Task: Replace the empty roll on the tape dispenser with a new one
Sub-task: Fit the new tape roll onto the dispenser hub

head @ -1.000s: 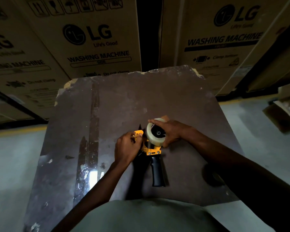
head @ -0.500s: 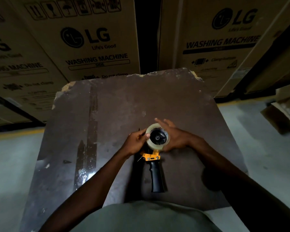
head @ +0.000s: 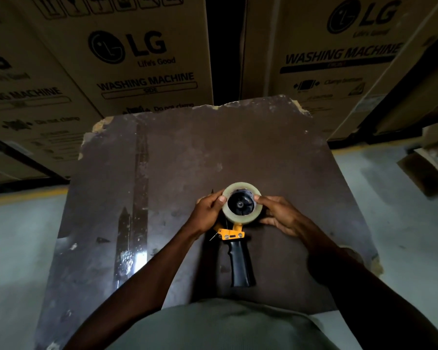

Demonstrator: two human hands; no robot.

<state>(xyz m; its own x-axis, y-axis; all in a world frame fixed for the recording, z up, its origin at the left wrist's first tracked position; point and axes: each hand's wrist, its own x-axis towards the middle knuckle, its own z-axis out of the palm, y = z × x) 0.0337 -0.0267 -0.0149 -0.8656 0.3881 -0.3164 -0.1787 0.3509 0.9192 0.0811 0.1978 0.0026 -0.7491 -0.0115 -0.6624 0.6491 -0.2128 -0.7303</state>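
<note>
Cartons (head: 142, 59): "LG", "Life's Good", "WASHING MACHINE".

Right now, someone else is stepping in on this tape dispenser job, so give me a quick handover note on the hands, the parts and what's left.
Left hand: gripping the left edge of the tape roll, thumb on its face.
Right hand: holding the roll's right edge.
Tape dispenser: lying on the brown board, black handle pointing toward the person.
Done: the roll sits around the black hub.
Left: check it is fully seated, then thread the tape end. The empty roll is not in view.
</note>
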